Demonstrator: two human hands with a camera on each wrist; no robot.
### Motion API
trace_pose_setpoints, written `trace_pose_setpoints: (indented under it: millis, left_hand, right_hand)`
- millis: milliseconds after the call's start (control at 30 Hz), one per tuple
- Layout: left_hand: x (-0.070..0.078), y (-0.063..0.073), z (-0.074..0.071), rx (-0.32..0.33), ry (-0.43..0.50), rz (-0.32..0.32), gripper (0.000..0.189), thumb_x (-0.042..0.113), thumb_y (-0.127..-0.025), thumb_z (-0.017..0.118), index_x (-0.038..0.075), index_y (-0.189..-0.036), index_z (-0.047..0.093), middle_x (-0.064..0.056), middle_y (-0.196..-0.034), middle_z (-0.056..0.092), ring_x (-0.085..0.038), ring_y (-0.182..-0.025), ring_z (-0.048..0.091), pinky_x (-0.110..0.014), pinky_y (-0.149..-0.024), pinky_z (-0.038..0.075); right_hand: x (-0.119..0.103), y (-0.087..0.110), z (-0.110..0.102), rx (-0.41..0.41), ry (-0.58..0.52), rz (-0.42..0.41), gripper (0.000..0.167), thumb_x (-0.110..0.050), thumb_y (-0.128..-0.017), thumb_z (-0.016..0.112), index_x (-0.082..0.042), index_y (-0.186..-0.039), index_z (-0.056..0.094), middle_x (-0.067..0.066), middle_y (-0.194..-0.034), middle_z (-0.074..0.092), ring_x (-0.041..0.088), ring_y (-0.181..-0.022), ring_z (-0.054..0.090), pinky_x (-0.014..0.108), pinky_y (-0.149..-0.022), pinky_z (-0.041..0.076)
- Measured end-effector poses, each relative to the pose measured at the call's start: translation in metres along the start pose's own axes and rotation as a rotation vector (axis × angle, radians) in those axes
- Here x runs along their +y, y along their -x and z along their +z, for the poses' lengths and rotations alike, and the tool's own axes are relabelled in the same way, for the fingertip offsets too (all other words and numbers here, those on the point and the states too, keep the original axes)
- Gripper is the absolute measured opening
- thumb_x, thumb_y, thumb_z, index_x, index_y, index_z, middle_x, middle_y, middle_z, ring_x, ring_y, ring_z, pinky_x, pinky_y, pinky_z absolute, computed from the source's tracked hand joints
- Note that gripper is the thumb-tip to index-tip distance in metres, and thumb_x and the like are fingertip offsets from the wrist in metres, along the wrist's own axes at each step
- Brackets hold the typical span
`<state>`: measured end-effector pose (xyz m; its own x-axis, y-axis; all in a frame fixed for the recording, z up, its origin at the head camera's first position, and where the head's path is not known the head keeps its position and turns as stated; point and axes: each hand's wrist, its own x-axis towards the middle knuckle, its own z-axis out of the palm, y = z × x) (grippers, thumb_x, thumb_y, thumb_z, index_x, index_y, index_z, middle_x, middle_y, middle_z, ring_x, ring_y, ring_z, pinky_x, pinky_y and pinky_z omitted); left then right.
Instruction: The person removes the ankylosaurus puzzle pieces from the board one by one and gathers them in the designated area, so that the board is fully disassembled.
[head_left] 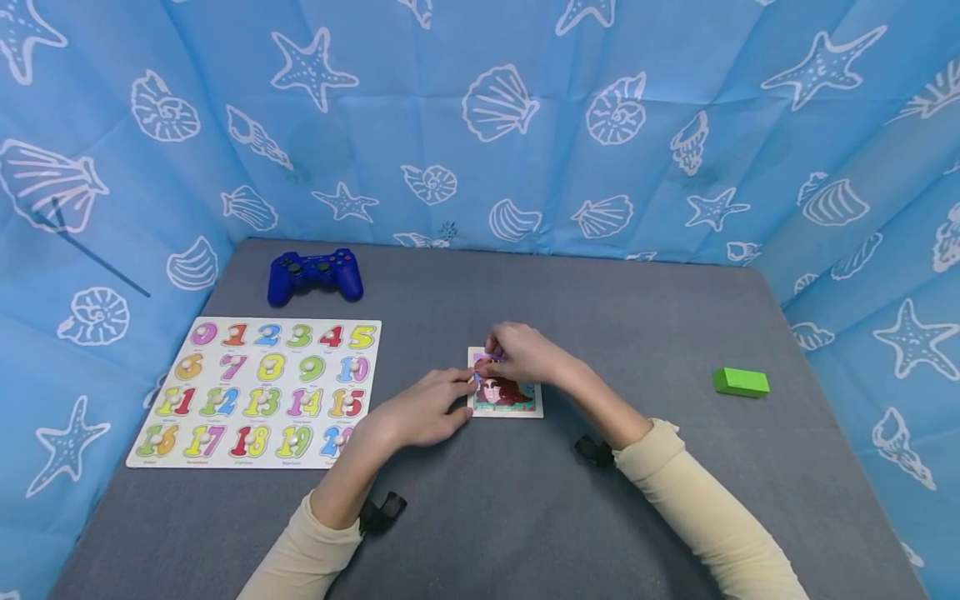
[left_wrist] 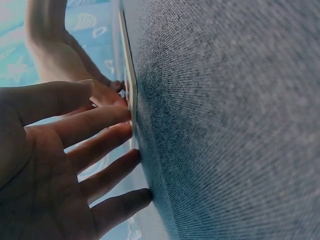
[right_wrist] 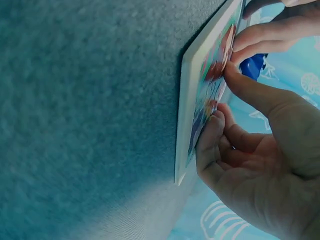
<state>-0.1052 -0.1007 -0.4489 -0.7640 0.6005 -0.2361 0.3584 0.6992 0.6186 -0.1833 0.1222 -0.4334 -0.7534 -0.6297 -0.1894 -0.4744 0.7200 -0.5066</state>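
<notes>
A small square picture puzzle [head_left: 528, 406] with a pale frame and a red-haired figure lies flat on the table in front of me. My left hand [head_left: 431, 408] reaches it from the left, fingers fairly straight and spread, fingertips at its left edge. From the right, my right hand [head_left: 528, 352] bends over the upper part of the puzzle. In the right wrist view its thumb [right_wrist: 255, 92] and curled fingers [right_wrist: 212, 135] touch the picture a little apart; I cannot tell whether a piece is between them. The hand hides the puzzle's upper part.
On the left lies a white number board [head_left: 251, 427] with colourful knobbed numerals. Behind it sits a blue game controller [head_left: 315, 275]. A green block [head_left: 741, 382] lies at the right on the grey table [head_left: 637, 317]. Blue shell-print curtains [head_left: 450, 150] enclose the back and sides.
</notes>
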Motion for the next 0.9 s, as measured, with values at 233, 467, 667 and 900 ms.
trace_pose_setpoints:
  millis: [233,467,667,900]
  left_hand:
    - [-0.008,-0.005,0.005,-0.010,0.012,-0.005,0.055,0.031,-0.113,0.056,0.007,-0.162,0.051,-0.013,-0.175,0.041,-0.037,-0.162,0.038,-0.057,-0.133,0.034]
    - [-0.022,-0.013,0.015,-0.013,-0.002,-0.002,0.057,0.038,-0.113,0.056,0.013,-0.163,0.050,-0.009,-0.176,0.040,-0.037,-0.162,0.038,-0.061,-0.130,0.037]
    - [-0.021,-0.012,0.014,-0.015,0.005,-0.009,0.056,0.035,-0.112,0.057,0.012,-0.163,0.051,-0.010,-0.176,0.039,-0.036,-0.162,0.038,-0.060,-0.130,0.036]
    - [-0.022,-0.012,0.016,-0.004,-0.005,-0.001,0.057,0.039,-0.113,0.055,0.015,-0.164,0.050,-0.008,-0.177,0.039,-0.036,-0.162,0.037,-0.061,-0.131,0.035]
  right_hand:
    - [0.003,0.003,0.003,0.058,-0.029,-0.005,0.021,-0.024,-0.099,0.081,-0.004,-0.101,0.074,0.009,-0.097,0.070,0.014,-0.084,0.060,0.026,-0.073,0.052]
    - [-0.003,0.003,0.004,0.102,0.005,0.073,0.029,-0.027,-0.094,0.088,-0.002,-0.103,0.077,0.009,-0.094,0.074,0.013,-0.078,0.061,0.025,-0.070,0.052]
    - [-0.007,0.002,0.003,0.111,0.093,0.061,0.033,-0.029,-0.095,0.087,0.001,-0.108,0.079,0.012,-0.099,0.075,0.016,-0.079,0.059,0.029,-0.071,0.054]
    - [-0.005,0.000,0.002,0.093,0.062,0.078,0.031,-0.031,-0.094,0.087,-0.002,-0.103,0.081,0.009,-0.092,0.076,0.013,-0.074,0.059,0.025,-0.066,0.050]
